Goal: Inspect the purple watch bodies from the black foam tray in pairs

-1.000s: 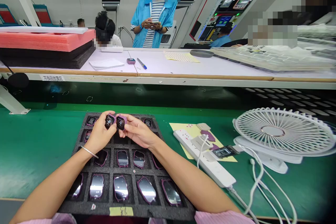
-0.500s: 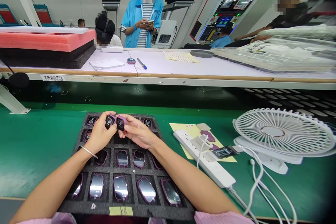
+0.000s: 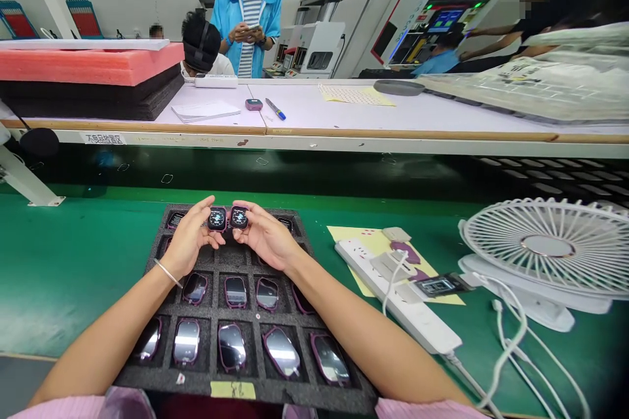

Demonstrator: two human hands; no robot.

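Note:
My left hand [image 3: 189, 242] grips a small smartwatch body [image 3: 217, 218] with a lit dial and a purple case. A second smartwatch body [image 3: 239, 217], its dial lit too, is pinched in my right hand [image 3: 265, 236]. Both are held side by side, screens facing me, above the far part of a black foam tray [image 3: 213, 334]. In the tray's square pockets lie several purple-cased watch bodies, such as one with a dark glossy screen [image 3: 232, 346]. My hands and forearms hide some pockets.
Right of the tray lie a white power strip [image 3: 393, 294], yellow paper [image 3: 344, 234], a plugged-in device [image 3: 439, 284], cables and a white fan [image 3: 545, 249]. A shelf [image 3: 304, 134] crosses behind, bearing pink foam [image 3: 98, 65], a pen [image 3: 275, 109] and bagged trays. Several people are beyond.
Both watches have turned more squarely toward me, and their dials show brighter. My fingers have shifted around the cases. The whole view has moved slightly.

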